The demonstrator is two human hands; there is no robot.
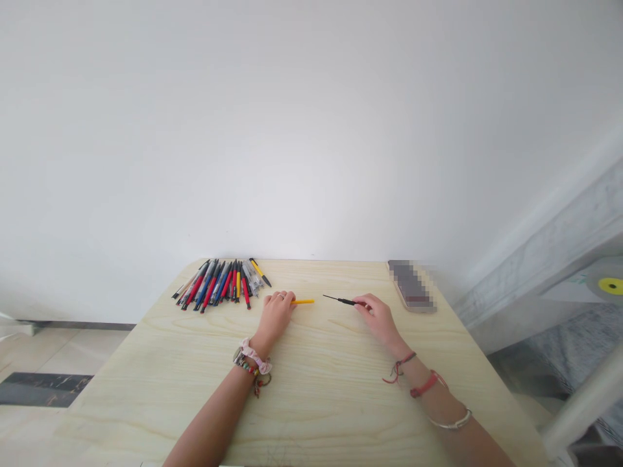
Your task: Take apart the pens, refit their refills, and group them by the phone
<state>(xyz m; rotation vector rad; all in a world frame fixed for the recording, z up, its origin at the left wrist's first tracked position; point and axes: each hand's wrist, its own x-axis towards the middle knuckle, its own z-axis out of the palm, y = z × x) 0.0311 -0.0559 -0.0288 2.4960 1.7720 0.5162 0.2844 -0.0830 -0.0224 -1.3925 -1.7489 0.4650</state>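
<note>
Between the fingers of my left hand (277, 314) is a yellow pen barrel (304, 301), its free end pointing right. My right hand (378, 315) pinches a black pen part (346, 301) with a thin dark refill (330, 297) sticking out to the left. A short gap separates the refill's tip from the barrel's end, and the two lie nearly in line, just above the tabletop. Left of my left hand lies a pile of pens (214, 285) in red, blue, yellow, black and clear.
The pale wooden table (321, 389) stands against a white wall (311, 130). A phone (413, 287), partly blurred out, lies at the back right. Beyond the table's right edge are a marble-patterned ledge (549, 253) and a pale rail (588, 389).
</note>
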